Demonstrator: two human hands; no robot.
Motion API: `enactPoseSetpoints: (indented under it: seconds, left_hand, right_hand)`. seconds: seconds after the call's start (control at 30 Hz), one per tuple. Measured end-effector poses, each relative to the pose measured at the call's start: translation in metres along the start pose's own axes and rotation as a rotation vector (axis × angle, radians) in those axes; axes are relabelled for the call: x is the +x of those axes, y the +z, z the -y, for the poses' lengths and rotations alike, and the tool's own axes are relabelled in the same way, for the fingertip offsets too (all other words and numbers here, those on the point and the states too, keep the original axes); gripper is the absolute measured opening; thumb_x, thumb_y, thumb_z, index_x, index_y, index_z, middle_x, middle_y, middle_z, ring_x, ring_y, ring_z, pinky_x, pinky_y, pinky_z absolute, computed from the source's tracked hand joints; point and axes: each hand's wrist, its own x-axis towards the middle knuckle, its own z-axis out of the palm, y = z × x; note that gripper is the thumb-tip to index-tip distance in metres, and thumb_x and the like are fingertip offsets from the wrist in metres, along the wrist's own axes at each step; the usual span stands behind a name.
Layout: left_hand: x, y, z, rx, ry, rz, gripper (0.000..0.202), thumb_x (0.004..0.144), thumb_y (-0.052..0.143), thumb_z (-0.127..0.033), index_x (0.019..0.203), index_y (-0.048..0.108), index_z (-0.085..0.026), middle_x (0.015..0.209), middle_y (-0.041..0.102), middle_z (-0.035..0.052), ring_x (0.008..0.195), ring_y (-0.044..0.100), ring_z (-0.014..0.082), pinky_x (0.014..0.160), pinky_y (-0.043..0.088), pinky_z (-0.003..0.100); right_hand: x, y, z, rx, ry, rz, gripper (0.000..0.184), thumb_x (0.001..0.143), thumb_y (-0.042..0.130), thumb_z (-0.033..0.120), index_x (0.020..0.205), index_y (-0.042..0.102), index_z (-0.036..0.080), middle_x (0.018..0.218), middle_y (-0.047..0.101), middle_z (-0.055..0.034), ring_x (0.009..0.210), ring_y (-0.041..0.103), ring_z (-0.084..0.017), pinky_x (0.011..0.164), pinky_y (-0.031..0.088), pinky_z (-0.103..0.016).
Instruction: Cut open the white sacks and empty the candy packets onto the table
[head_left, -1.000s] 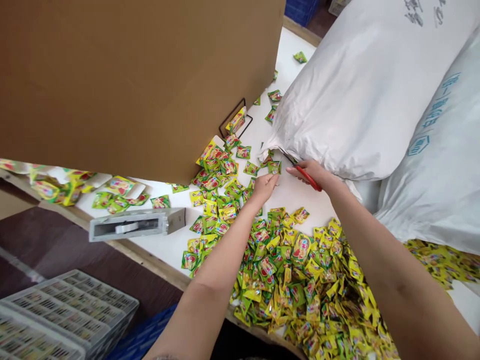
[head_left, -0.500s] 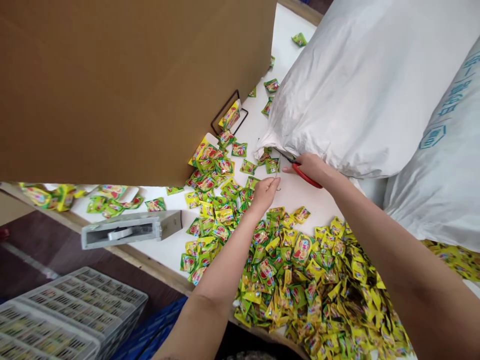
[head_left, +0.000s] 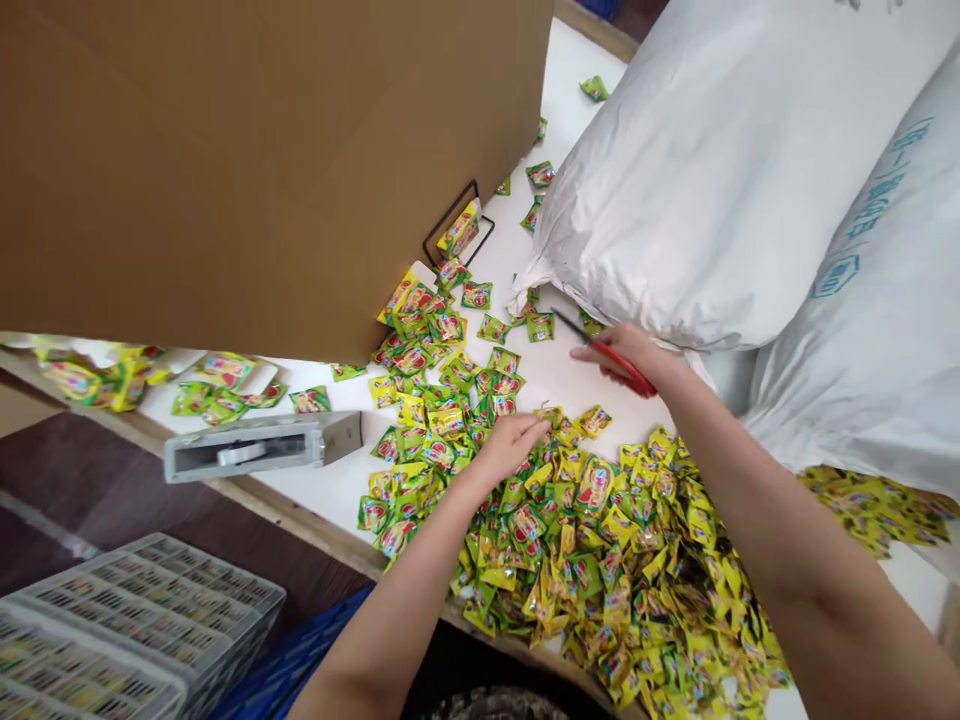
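My right hand is wrapped around red-handled scissors, their dark blades pointing up and left, just below the gathered corner of a stuffed white sack. The blades stand apart from the sack. Over the pile of small yellow and green candy packets, my left hand is closed in a pinch. A thin wisp of thread shows by its fingertips; the rest of it is hidden. Loose green packets lie on the white table between the sack's corner and my hands.
A large cardboard box blocks the upper left. Small display boxes and a black wire stand sit beside it. A grey tape holder is at the table edge. Plastic crates stand lower left. Another printed sack lies right.
My left hand has drawn down and slightly left from the sack's corner to the packets. My right hand and scissors have dropped slightly away from the sack.
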Motion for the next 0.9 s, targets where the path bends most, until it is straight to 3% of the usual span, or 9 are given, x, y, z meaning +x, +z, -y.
enactPoseSetpoints:
  seconds: [0.1, 0.17, 0.23, 0.33, 0.47, 0.53, 0.6, 0.73, 0.9]
  left_hand:
    - [-0.034, 0.008, 0.003, -0.271, -0.177, 0.010, 0.030, 0.088, 0.054, -0.046, 0.077, 0.065, -0.020, 0.066, 0.062, 0.0000, 0.059, 0.055, 0.0141, 0.062, 0.042, 0.027]
    - [-0.030, 0.020, -0.001, -0.479, -0.209, -0.076, 0.024, 0.083, 0.061, -0.041, 0.094, 0.066, -0.021, 0.078, 0.068, 0.0015, 0.064, 0.059, 0.0134, 0.062, 0.044, 0.025]
    - [-0.005, 0.043, -0.012, -0.622, -0.183, -0.146, 0.025, 0.078, 0.067, -0.036, 0.096, 0.065, -0.019, 0.079, 0.067, 0.0015, 0.066, 0.059, 0.0108, 0.062, 0.044, 0.023]
    - [0.058, 0.098, -0.040, -0.674, -0.165, -0.188, 0.020, 0.077, 0.069, -0.034, 0.083, 0.064, -0.015, 0.064, 0.056, -0.0021, 0.057, 0.049, 0.0068, 0.054, 0.037, 0.019]
    - [0.141, 0.182, -0.074, -0.570, -0.247, -0.120, 0.028, 0.081, 0.070, -0.040, 0.072, 0.059, -0.015, 0.064, 0.056, -0.0016, 0.047, 0.036, 0.0049, 0.046, 0.025, 0.022]
    - [0.167, 0.212, -0.074, -0.530, -0.297, -0.088, 0.025, 0.082, 0.069, -0.036, 0.072, 0.058, -0.016, 0.064, 0.057, -0.0014, 0.047, 0.037, 0.0059, 0.047, 0.026, 0.023]
    - [0.180, 0.227, -0.062, -0.458, -0.235, -0.125, 0.018, 0.081, 0.068, -0.024, 0.069, 0.057, -0.016, 0.061, 0.056, -0.0024, 0.050, 0.041, 0.0075, 0.051, 0.031, 0.023]
    - [0.182, 0.225, -0.025, -0.318, 0.099, -0.090, 0.018, 0.080, 0.065, -0.022, 0.064, 0.059, -0.015, 0.058, 0.054, -0.0035, 0.058, 0.047, 0.0100, 0.059, 0.035, 0.022]
    - [0.186, 0.218, -0.002, -0.183, 0.267, -0.092, 0.014, 0.082, 0.060, -0.025, 0.080, 0.069, -0.015, 0.066, 0.061, -0.0013, 0.067, 0.052, 0.0130, 0.065, 0.039, 0.022]
  right_hand:
    - [-0.058, 0.041, -0.060, 0.270, -0.046, 0.047, 0.052, 0.064, 0.077, 0.063, 0.085, 0.069, 0.017, 0.053, 0.055, 0.0019, 0.043, 0.048, -0.012, 0.040, 0.037, -0.023]
    - [-0.104, 0.077, -0.096, 0.403, -0.030, -0.063, 0.055, 0.062, 0.080, 0.061, 0.093, 0.068, 0.018, 0.053, 0.051, 0.0056, 0.046, 0.046, -0.011, 0.042, 0.037, -0.022]
    - [-0.149, 0.114, -0.122, 0.631, 0.049, -0.188, 0.053, 0.065, 0.077, 0.061, 0.095, 0.065, 0.019, 0.051, 0.045, 0.0071, 0.044, 0.042, -0.011, 0.041, 0.035, -0.024]
    - [-0.208, 0.159, -0.145, 0.921, 0.154, -0.253, 0.041, 0.075, 0.070, 0.059, 0.093, 0.064, 0.023, 0.056, 0.051, 0.0030, 0.048, 0.048, -0.015, 0.045, 0.041, -0.029]
    - [-0.253, 0.187, -0.174, 1.105, 0.218, -0.342, 0.039, 0.077, 0.071, 0.057, 0.095, 0.064, 0.024, 0.067, 0.059, -0.0007, 0.057, 0.057, -0.019, 0.052, 0.048, -0.033]
    - [-0.262, 0.183, -0.192, 1.139, 0.221, -0.396, 0.043, 0.077, 0.071, 0.057, 0.103, 0.063, 0.025, 0.070, 0.060, -0.0007, 0.057, 0.057, -0.018, 0.049, 0.047, -0.031]
    - [-0.261, 0.166, -0.207, 1.105, 0.202, -0.443, 0.044, 0.078, 0.070, 0.057, 0.107, 0.063, 0.025, 0.072, 0.062, -0.0013, 0.058, 0.057, -0.018, 0.050, 0.047, -0.030]
    - [-0.227, 0.109, -0.213, 1.013, 0.060, -0.439, 0.044, 0.082, 0.065, 0.058, 0.108, 0.064, 0.023, 0.075, 0.064, -0.0031, 0.061, 0.058, -0.017, 0.054, 0.048, -0.028]
    - [-0.140, 0.053, -0.187, 0.875, -0.092, -0.348, 0.057, 0.076, 0.063, 0.071, 0.094, 0.064, 0.018, 0.068, 0.062, -0.0027, 0.053, 0.055, -0.013, 0.052, 0.048, -0.025]
